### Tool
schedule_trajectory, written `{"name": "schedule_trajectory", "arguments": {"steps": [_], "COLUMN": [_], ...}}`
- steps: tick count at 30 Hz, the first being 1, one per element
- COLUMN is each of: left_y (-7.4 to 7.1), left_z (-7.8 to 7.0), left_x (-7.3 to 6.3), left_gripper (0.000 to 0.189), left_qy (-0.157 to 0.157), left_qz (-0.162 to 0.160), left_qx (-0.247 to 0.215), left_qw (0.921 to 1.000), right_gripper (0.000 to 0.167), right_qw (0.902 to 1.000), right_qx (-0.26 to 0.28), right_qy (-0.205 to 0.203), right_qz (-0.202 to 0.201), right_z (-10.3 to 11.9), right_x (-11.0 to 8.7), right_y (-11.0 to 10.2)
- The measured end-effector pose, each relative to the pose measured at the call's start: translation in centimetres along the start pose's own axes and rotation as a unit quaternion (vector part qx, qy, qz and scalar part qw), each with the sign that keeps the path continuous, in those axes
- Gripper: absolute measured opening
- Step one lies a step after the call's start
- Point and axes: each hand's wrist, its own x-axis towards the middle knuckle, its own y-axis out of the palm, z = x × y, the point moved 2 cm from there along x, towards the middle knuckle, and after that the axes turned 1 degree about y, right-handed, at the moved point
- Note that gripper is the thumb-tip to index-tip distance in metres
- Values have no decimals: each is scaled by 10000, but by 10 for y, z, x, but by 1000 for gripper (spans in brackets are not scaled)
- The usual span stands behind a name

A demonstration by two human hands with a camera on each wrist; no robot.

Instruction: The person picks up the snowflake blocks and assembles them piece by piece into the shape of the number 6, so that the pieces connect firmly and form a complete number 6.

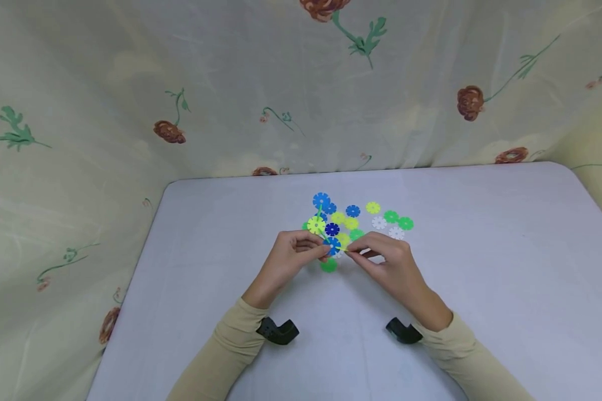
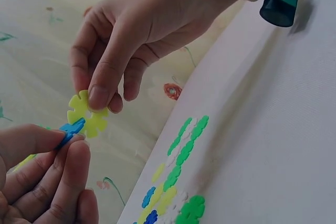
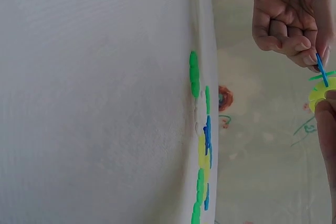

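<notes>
My left hand (image 1: pixel 298 249) pinches a notched blue plastic disc (image 1: pixel 333 243) between thumb and fingers. From it a chain runs away from me: a green disc seen edge-on, a yellow disc (image 1: pixel 316 225), another green one, and a blue disc (image 1: pixel 321 200) at its far end. Opposite, my right hand (image 1: pixel 388 255) holds a yellow notched disc (image 2: pixel 96 125) by thumb and fingertip. In the left wrist view this yellow disc meets the edge of the blue disc (image 2: pixel 73 127), roughly crosswise. Whether their slots interlock, I cannot tell.
Loose notched discs lie on the white table (image 1: pixel 221 223) under and beyond the hands. Among them are a green disc (image 1: pixel 405 223), a white disc (image 1: pixel 379 222), a dark blue disc (image 1: pixel 332 229) and a yellow disc (image 1: pixel 373 208). A flower-printed curtain (image 1: pixel 221 111) hangs behind the table.
</notes>
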Motion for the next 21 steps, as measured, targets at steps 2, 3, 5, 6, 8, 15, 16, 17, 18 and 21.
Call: {"name": "schedule_trajectory", "arguments": {"steps": [2,3,5,6,8,15,16,17,18,21], "left_y": [0,-1,-1,-1,-1,-2,-2,-2,-2,-2], "left_z": [0,1,1,1,1,-1,-1,0,0,0], "left_x": [0,0,0,0,0,-1,0,0,0,0], "left_gripper": [13,13,13,13,13,13,12,12,12,13], "left_qy": [22,32,45,54,83,139,125,110,96,75], "left_qz": [4,6,-4,-14,-26,-53,-52,-53,-48,-40], "left_qx": [-26,-22,2,19,65,46,51,53,57,40], "left_qw": [10000,10000,10000,10000,9999,9999,9999,9999,9999,10000], "right_gripper": [23,23,25,26,27,29,29,28,27,25], "right_qw": [10000,9999,9998,9998,9996,9946,9926,9901,9876,9802], "right_qx": [7,12,-3,5,-35,-368,-447,-533,-606,-748], "right_qy": [64,72,96,102,141,882,1034,1188,1334,1696], "right_qz": [63,95,164,190,228,411,465,517,570,700], "right_z": [0,0,-1,-2,-4,-19,-22,-25,-28,-34], "right_x": [1,1,1,1,2,4,4,4,3,3], "right_y": [0,0,-1,-1,-3,-19,-21,-24,-27,-34]}}
